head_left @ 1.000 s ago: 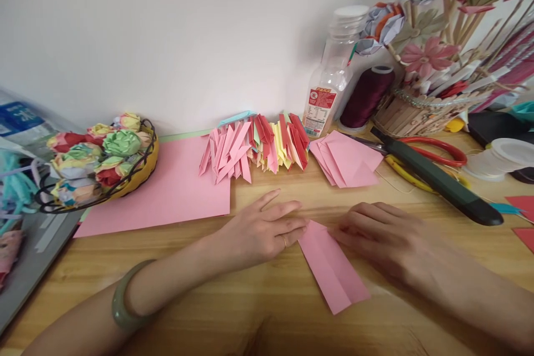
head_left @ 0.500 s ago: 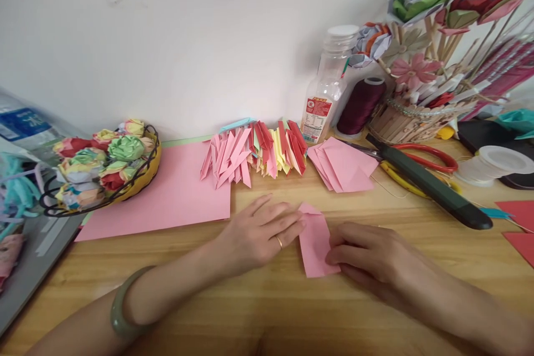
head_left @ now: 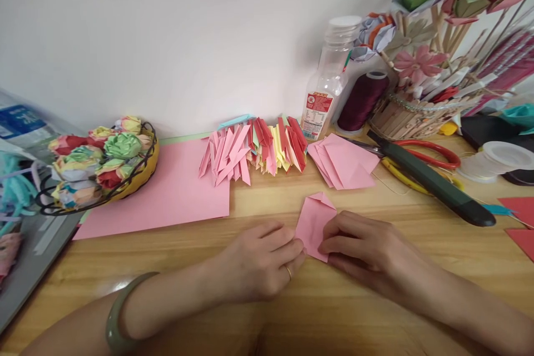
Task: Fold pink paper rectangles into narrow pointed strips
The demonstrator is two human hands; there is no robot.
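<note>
A small pink sheet of paper (head_left: pixel 316 221) lies tilted on the wooden table, its far corners folded in to a low point. My left hand (head_left: pixel 267 258), with a ring and a green bangle on that arm, pinches the paper's lower left edge. On the other side, my right hand (head_left: pixel 362 245) has its fingers closed on the lower right edge. Behind the sheet are a stack of pink paper pieces (head_left: pixel 344 161) and a row of folded paper strips (head_left: pixel 227 153) in pink, red and yellow.
A large pink sheet (head_left: pixel 179 194) lies under a basket (head_left: pixel 144 172) of paper flowers at left. Toward the right are a clear bottle (head_left: pixel 319 100), a purple thread spool (head_left: pixel 362 103), red-handled scissors (head_left: pixel 434 150), a dark green cutter (head_left: pixel 438 181) and a white spool (head_left: pixel 486 161).
The pink paper has turned clockwise and shifted slightly away from me. My left hand has moved from its upper left side down to the lower left edge, fingers now curled.
</note>
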